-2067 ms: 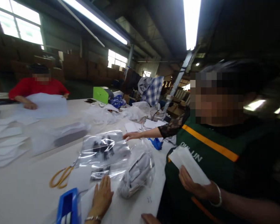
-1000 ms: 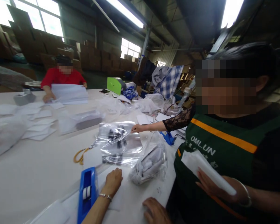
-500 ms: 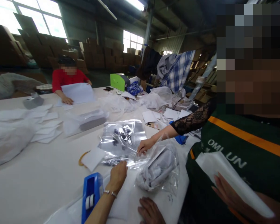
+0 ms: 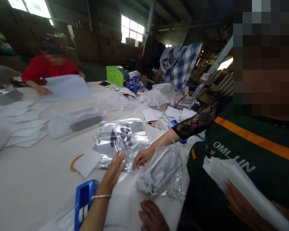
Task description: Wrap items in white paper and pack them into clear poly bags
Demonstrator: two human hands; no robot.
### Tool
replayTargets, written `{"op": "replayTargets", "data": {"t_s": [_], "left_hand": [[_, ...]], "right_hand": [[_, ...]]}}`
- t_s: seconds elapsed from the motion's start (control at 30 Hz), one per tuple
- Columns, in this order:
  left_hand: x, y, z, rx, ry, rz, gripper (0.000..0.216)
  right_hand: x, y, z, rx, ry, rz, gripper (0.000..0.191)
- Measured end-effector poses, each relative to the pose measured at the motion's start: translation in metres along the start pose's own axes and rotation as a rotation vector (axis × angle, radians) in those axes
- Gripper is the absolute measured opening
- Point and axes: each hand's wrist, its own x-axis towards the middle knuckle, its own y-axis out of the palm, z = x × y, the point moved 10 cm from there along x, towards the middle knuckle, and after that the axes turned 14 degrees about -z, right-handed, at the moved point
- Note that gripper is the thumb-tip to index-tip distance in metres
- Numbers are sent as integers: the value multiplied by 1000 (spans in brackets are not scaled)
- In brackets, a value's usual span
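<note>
My left hand (image 4: pixel 113 172), a bracelet on its wrist, reaches forward with fingers stretched out and rests on the near edge of a stack of clear plastic bags (image 4: pixel 121 136) holding dark items. My right hand (image 4: pixel 151 218) lies palm down on the white table (image 4: pixel 31 179) at the bottom edge, fingers loosely spread, holding nothing. A co-worker in a green apron stands at my right. One of their hands (image 4: pixel 141 157) touches the same bags right beside my left hand. Their other hand (image 4: pixel 240 200) holds a white sheet (image 4: pixel 231 179).
A blue tape dispenser (image 4: pixel 83 202) stands by my left forearm. A clear bag of grey-white cloth (image 4: pixel 160 175) lies between the hands. Yellow scissors (image 4: pixel 73 162) sit half under a white card (image 4: pixel 88 162). Another person in red (image 4: pixel 48 69) handles white sheets at the far left.
The co-worker's hand slid from the far edge of the clear bags to their near edge. My left hand opened and moved forward onto the bags. The view dropped and shifted.
</note>
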Motion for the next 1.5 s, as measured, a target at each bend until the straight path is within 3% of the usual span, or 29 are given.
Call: {"op": "replayTargets", "data": {"t_s": [0.1, 0.17, 0.27, 0.37, 0.47, 0.53, 0.6, 0.7, 0.8, 0.93, 1.03, 1.17, 1.3, 1.4, 1.5], "left_hand": [[-2, 9, -2, -99, -44, -86, 58], [-5, 11, -10, -133, -40, -137, 41], [-10, -16, -32, -192, 12, -223, 32], [-20, -84, -48, -242, 62, -325, 38], [-38, -183, -33, -247, 51, -476, 45], [-56, -250, 3, -244, -30, -598, 47], [-78, -303, 52, -226, -151, -672, 52], [-113, -343, 121, -120, -305, -642, 57], [-144, -352, 163, -5, -374, -564, 54], [-168, -347, 187, 54, -393, -483, 49], [-178, -350, 204, 85, -411, -493, 42], [-188, -361, 228, 198, -442, -517, 38], [-195, -377, 242, 184, -503, -593, 35], [-195, -384, 249, 72, -558, -643, 36], [-191, -388, 253, 59, -542, -715, 41]], "right_hand": [[-4, 4, -1, 9, 4, 12, 31], [-3, 2, -1, -6, -30, -46, 29], [2, -2, 1, -9, -53, -90, 24], [5, -2, 1, 18, 21, 13, 30], [4, -8, 1, 32, 71, 88, 43], [7, -15, 2, 51, 77, 74, 42], [20, -21, 5, 86, 125, 26, 36], [61, -20, 17, 189, 337, -41, 32], [125, 6, 46, 339, 569, 18, 49], [202, 62, 83, 406, 758, 235, 93], [220, 97, 94, 388, 830, 409, 101], [208, 112, 93, 331, 874, 482, 97], [202, 106, 87, 409, 876, 406, 91], [212, 94, 68, 514, 897, 207, 81], [206, 90, 28, 688, 1193, 21, 87]]}}
